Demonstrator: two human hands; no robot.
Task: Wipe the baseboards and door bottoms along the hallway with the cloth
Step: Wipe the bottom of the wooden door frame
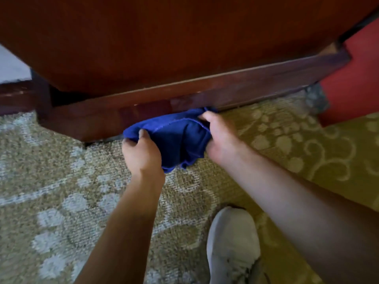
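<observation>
A blue cloth [176,136] hangs bunched between both my hands, low down against the dark wooden baseboard [235,89]. My left hand [141,152] grips the cloth's left end with curled fingers. My right hand [217,134] grips its right end, fingertips close to the baseboard's lower edge. Above the baseboard rises a reddish-brown wooden panel [164,37], a door or wall face. The cloth's far side touches the wood where it meets the carpet.
Patterned beige carpet [82,181] covers the floor. My white shoe [231,247] stands at the bottom right. A red wall section [356,78] is at the right, a baseboard corner step [43,103] at the left, and a pale wall [12,66] beyond it.
</observation>
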